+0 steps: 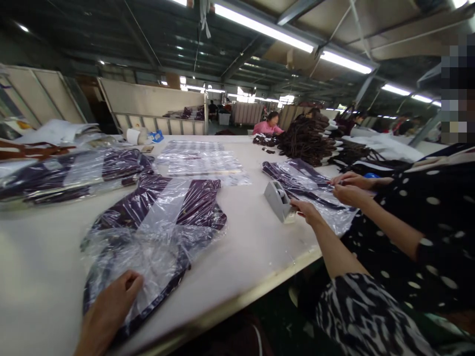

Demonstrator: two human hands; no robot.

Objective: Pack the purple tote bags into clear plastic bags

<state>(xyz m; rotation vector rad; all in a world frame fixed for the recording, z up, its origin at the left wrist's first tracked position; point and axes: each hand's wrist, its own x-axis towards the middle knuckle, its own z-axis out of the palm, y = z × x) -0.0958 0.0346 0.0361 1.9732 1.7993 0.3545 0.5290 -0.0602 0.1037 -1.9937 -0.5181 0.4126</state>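
My left hand (113,301), its fingers curled closed, rests on the lower part of a clear plastic bag (148,247) with a folded dark purple garment (200,198) inside. Whether it pinches the film is hidden. My right hand (308,211) reaches out to the grey tape dispenser (276,202), its fingertips closed at the dispenser's near right end. What those fingertips hold is too small to make out.
At the right a person in a dotted top (393,237) handles another bagged garment (300,178). More bagged garments (89,168) lie at the left. Flat plastic bags (200,158) lie mid-table, and dark brown bundles (304,138) are piled behind. The table's edge (237,306) runs close to me.
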